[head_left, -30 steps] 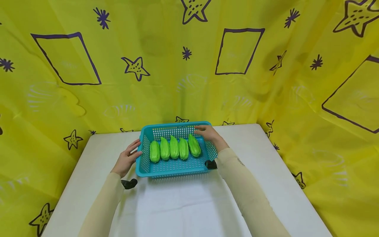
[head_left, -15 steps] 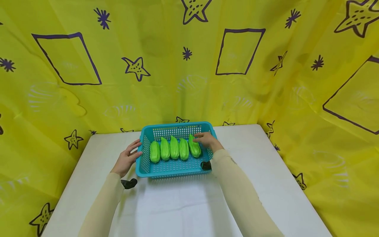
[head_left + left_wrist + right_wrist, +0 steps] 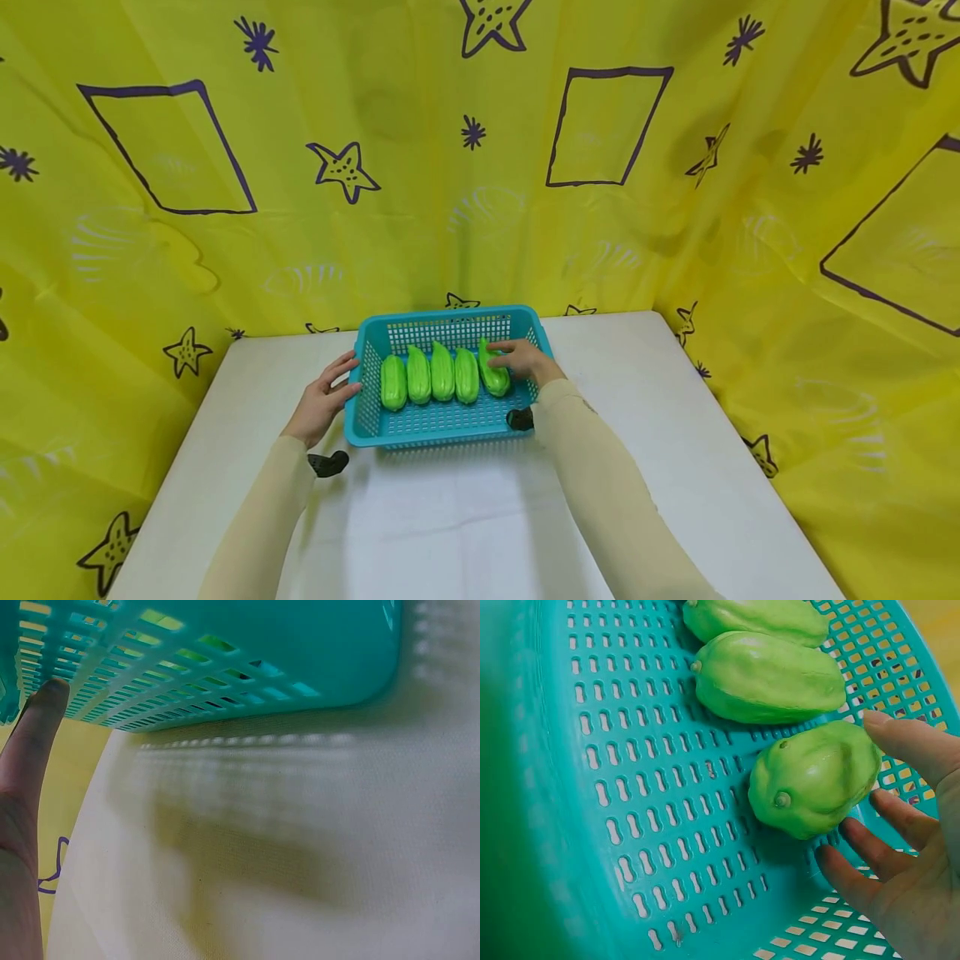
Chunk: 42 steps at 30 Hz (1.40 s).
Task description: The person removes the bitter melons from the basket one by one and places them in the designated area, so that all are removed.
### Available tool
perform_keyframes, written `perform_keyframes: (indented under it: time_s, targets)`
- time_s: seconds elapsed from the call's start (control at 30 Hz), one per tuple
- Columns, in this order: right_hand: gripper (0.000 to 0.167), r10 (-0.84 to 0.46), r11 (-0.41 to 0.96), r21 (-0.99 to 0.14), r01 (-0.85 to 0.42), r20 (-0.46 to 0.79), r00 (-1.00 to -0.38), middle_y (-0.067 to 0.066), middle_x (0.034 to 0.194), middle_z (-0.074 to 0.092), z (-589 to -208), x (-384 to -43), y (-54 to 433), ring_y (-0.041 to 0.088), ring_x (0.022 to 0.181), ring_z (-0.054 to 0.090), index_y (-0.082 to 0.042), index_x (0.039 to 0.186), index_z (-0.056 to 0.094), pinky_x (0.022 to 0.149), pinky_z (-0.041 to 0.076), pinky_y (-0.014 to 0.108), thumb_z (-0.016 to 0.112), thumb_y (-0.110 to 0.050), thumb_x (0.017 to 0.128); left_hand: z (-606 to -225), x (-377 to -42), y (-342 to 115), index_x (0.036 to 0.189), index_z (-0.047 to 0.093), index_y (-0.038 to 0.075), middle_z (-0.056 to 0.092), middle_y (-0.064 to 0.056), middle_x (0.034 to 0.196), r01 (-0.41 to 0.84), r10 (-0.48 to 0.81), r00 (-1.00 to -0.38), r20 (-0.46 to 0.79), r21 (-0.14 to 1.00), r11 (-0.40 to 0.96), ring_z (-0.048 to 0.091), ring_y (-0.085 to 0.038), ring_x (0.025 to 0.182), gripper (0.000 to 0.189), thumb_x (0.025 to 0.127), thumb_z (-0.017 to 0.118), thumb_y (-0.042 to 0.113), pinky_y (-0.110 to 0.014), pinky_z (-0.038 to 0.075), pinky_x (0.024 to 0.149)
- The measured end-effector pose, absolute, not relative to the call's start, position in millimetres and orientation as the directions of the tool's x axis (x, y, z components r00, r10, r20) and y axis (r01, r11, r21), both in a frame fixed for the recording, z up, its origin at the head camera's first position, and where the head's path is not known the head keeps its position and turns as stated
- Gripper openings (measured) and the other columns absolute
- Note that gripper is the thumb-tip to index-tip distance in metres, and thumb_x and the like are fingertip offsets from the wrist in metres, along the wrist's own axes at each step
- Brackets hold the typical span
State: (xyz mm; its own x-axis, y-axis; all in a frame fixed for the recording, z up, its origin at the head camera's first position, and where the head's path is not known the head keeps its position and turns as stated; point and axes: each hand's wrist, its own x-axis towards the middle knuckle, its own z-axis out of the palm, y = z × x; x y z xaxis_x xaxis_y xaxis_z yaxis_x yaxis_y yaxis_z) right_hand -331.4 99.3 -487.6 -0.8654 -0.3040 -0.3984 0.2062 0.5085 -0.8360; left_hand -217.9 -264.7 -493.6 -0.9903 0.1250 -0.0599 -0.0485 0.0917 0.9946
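Several light green gourd-like vegetables [image 3: 442, 373] lie side by side in a turquoise plastic basket [image 3: 442, 438]. My right hand [image 3: 527, 360] is inside the basket at its right end, over the rightmost gourd [image 3: 814, 780]. In the right wrist view, the thumb and several fingers stand spread on either side of that gourd's far end, at or close to its skin. Firm contact cannot be made out. My left hand [image 3: 318, 407] rests against the basket's left side, fingers apart. A straight finger [image 3: 37, 739] touches the perforated wall in the left wrist view.
The basket stands on a white table [image 3: 450, 517] near its back edge. A yellow curtain [image 3: 412, 242] with star drawings surrounds the table on the back and both sides. Dark wrist devices [image 3: 328, 464] show below both hands.
My right hand has moved left and slightly down, from the basket's back right rim to the rightmost gourd. The left hand and the basket stay in place.
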Motion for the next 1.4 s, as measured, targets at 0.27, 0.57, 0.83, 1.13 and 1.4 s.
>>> perform_keyframes:
  time_s: [0.27,0.57,0.83,1.13,1.4]
  targets:
    - [0.048,-0.327,0.615,-0.779,0.121,-0.391,-0.86,0.015,0.158,0.026,-487,-335,97,0.037,0.14,0.033,-0.016,0.143,0.053,0.106,0.04,0.051,0.064,-0.018,0.096,-493,-217,-264,0.151,0.034,0.002,0.013,-0.003,0.163,-0.052,0.123,-0.99,-0.063,0.995,0.09,0.025,-0.037,0.144,0.058,0.1,0.058,0.013,-0.041,0.038,0.107]
    - [0.047,-0.337,0.574,-0.812,0.105,-0.352,-0.873,0.018,0.154,0.034,-491,-343,99,0.038,0.14,0.032,-0.017,0.143,0.052,0.109,0.036,0.053,0.061,-0.025,0.098,-493,-218,-265,0.151,0.034,0.002,0.014,-0.003,0.163,-0.045,0.127,-0.99,-0.056,0.995,0.091,0.024,-0.037,0.144,0.057,0.1,0.058,0.013,-0.031,0.044,0.102]
    - [0.046,-0.319,0.626,-0.777,0.067,-0.334,-0.887,0.015,0.154,0.035,-495,-345,96,0.036,0.142,0.029,-0.018,0.144,0.051,0.113,0.031,0.051,0.059,-0.027,0.099,-496,-219,-265,0.151,0.034,0.002,0.015,-0.002,0.163,-0.039,0.121,-0.991,-0.049,0.996,0.085,0.026,-0.035,0.144,0.058,0.099,0.059,0.015,-0.025,0.045,0.1]
    - [0.048,-0.36,0.636,-0.771,0.042,-0.344,-0.867,0.016,0.157,0.03,-498,-342,96,0.036,0.144,0.025,-0.018,0.142,0.054,0.111,0.034,0.05,0.065,-0.021,0.096,-497,-221,-266,0.151,0.035,0.004,0.016,0.0,0.163,-0.044,0.118,-0.991,-0.056,0.994,0.104,0.027,-0.034,0.144,0.06,0.099,0.06,0.018,-0.037,0.04,0.106]
    - [0.051,-0.422,0.67,-0.742,-0.031,-0.346,-0.838,0.016,0.157,0.029,-498,-343,96,0.037,0.144,0.024,-0.016,0.146,0.049,0.111,0.034,0.05,0.063,-0.018,0.097,-497,-221,-266,0.151,0.035,0.004,0.016,0.0,0.163,-0.054,0.115,-0.991,-0.064,0.994,0.09,0.027,-0.035,0.144,0.059,0.099,0.06,0.017,-0.03,0.043,0.102]
